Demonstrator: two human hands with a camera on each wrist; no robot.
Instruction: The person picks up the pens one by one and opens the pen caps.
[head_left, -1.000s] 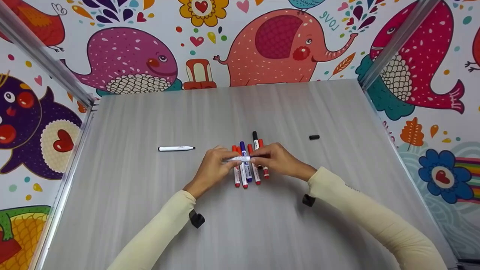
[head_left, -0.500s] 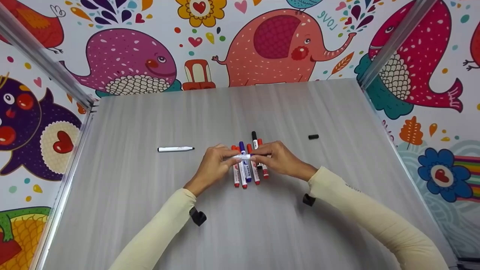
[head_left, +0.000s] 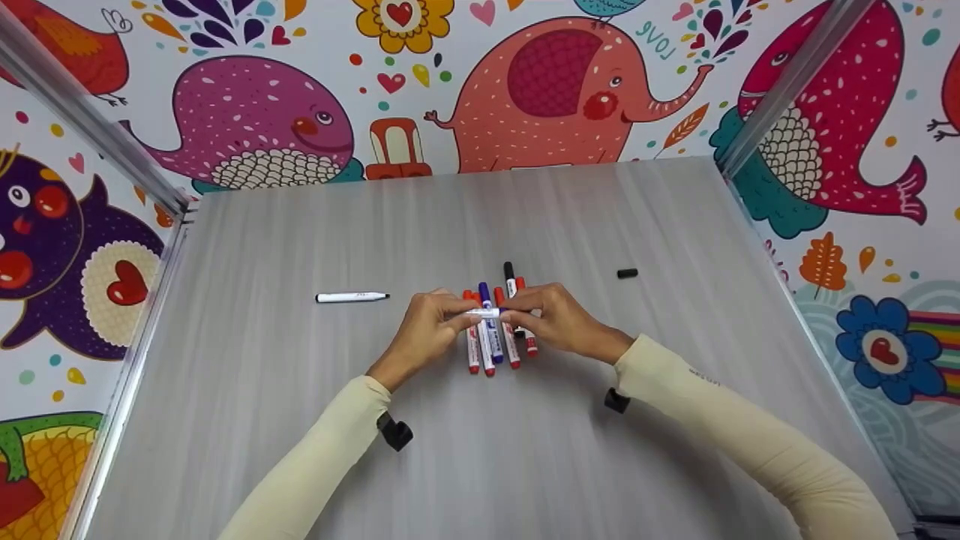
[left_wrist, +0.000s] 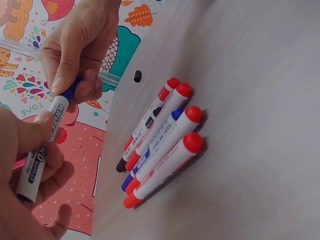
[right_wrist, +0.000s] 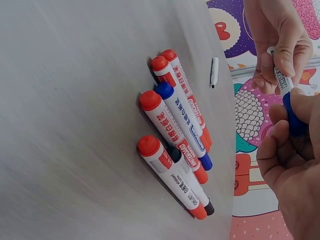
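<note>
A whiteboard marker (left_wrist: pixel 34 172) with a white barrel and a blue cap (right_wrist: pixel 294 116) is held level between both hands, above a row of markers. My left hand (head_left: pixel 429 327) pinches the white barrel between thumb and fingers. My right hand (head_left: pixel 561 321) grips the blue cap, which sits against the barrel. Below them on the table lie several red-capped markers (left_wrist: pixel 165 175), a blue-capped marker (right_wrist: pixel 186 120) and a black-capped marker (head_left: pixel 511 277), side by side. The hands partly cover this row in the head view.
An uncapped marker (head_left: pixel 352 298) with a dark tip lies to the left on the grey table (head_left: pixel 300 240). A loose black cap (head_left: pixel 627 274) lies to the right. Patterned walls (head_left: pixel 420 90) with metal corner strips stand behind and beside the table.
The held marker has risen very slightly and more of the blue cap's edge shows at the right fingertips. Both hands otherwise keep their places and their grips.
</note>
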